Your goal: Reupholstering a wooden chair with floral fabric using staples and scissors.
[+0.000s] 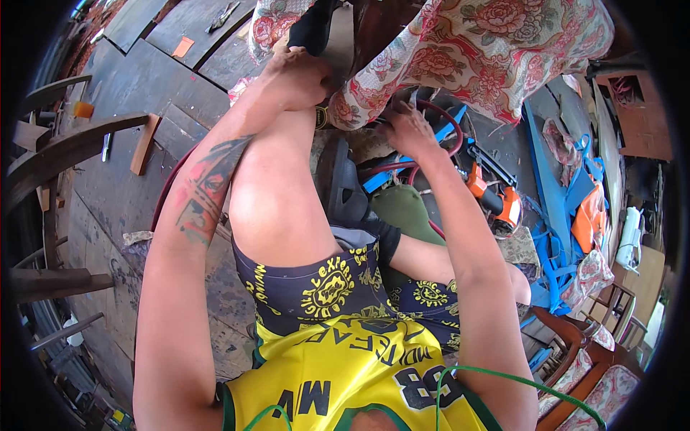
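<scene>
Upper centre of the frame: the left hand (pixel 295 75) is closed, gripping the edge of the floral red-and-cream upholstery fabric (pixel 460 50). The right hand (pixel 406 129) pinches its lower hem, fingers curled. Covering appears partly fitted (orange pneumatic stapler (pixel 496 201) lies unused, centre right); fastening seemingly remains.

Floral woven cloth (pixel 496 43) (matt), rough worn wooden floor (pixel 129 179); glossy orange plastic tool (pixel 496 201)

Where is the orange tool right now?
In the head view, the orange tool lies on the floor to the person's right, just beyond the right forearm, beside the blue straps and below the flowered fabric.
</scene>
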The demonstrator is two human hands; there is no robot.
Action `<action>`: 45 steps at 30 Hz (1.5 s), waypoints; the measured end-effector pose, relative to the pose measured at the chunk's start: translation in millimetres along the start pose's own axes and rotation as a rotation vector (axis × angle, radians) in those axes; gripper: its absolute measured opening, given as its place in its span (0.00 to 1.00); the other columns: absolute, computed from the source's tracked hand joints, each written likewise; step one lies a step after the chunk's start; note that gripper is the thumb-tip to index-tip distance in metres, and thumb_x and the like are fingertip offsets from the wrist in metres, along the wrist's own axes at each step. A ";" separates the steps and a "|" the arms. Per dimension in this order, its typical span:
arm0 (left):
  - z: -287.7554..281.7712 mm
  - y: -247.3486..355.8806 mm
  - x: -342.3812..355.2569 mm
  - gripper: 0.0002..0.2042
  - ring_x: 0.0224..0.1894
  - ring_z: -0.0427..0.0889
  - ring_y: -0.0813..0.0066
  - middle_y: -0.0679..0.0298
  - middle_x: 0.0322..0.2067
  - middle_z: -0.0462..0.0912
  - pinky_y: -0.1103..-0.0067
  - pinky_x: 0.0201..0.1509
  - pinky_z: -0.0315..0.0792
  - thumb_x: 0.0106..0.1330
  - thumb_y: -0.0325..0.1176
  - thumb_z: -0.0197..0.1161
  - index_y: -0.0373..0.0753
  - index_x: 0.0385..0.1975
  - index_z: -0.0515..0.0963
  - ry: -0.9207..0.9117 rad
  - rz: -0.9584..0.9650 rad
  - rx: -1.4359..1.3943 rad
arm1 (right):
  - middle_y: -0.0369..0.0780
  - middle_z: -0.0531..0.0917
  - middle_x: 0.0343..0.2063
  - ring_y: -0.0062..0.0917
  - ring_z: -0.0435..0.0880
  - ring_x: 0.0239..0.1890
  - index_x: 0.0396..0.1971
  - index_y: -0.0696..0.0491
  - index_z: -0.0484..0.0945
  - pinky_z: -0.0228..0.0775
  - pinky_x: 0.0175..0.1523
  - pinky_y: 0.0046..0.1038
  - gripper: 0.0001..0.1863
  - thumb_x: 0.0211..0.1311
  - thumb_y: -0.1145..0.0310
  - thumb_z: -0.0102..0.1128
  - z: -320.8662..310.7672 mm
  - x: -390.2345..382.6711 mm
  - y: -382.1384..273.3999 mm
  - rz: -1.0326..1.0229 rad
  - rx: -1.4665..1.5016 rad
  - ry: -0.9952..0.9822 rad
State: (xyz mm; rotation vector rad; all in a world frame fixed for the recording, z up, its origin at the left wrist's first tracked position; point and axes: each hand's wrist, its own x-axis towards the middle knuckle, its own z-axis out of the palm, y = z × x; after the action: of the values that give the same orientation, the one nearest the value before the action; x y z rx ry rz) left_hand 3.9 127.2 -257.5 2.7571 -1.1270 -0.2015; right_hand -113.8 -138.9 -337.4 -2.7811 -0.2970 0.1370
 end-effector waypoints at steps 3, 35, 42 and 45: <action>1.8 9.3 10.7 0.14 0.47 0.86 0.48 0.52 0.39 0.88 0.58 0.54 0.78 0.67 0.45 0.61 0.45 0.39 0.87 -0.038 -0.046 0.065 | 0.44 0.84 0.52 0.42 0.79 0.60 0.47 0.51 0.86 0.71 0.65 0.46 0.15 0.62 0.64 0.63 18.4 8.3 2.8 -0.066 -0.160 0.092; -80.4 109.2 -18.3 0.25 0.46 0.88 0.56 0.50 0.40 0.88 0.69 0.53 0.76 0.76 0.51 0.58 0.29 0.50 0.82 0.448 -0.069 -1.153 | 0.55 0.86 0.50 0.46 0.85 0.56 0.47 0.57 0.86 0.79 0.59 0.43 0.21 0.51 0.69 0.63 -119.7 -4.7 -25.3 0.256 -0.125 -0.478; -35.5 98.6 9.9 0.23 0.43 0.87 0.64 0.50 0.40 0.88 0.72 0.54 0.77 0.63 0.38 0.67 0.29 0.54 0.79 0.395 -0.132 -1.262 | 0.51 0.88 0.34 0.48 0.88 0.42 0.39 0.57 0.85 0.81 0.46 0.45 0.15 0.48 0.73 0.63 -157.0 -39.3 -31.9 -0.008 -0.422 -0.271; -57.3 103.2 3.5 0.19 0.48 0.81 0.79 0.63 0.48 0.86 0.76 0.58 0.74 0.65 0.29 0.68 0.30 0.55 0.80 0.296 -0.039 -1.594 | 0.52 0.87 0.31 0.49 0.88 0.39 0.40 0.59 0.83 0.80 0.46 0.45 0.15 0.50 0.75 0.60 -176.1 -75.4 -20.0 -0.157 -0.333 -0.032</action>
State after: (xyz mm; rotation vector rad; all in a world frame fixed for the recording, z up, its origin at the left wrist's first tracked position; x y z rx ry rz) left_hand -53.6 57.4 -181.6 1.2944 -0.4025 -0.4227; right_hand -168.1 -194.0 -161.0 -3.0696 -0.5930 0.1008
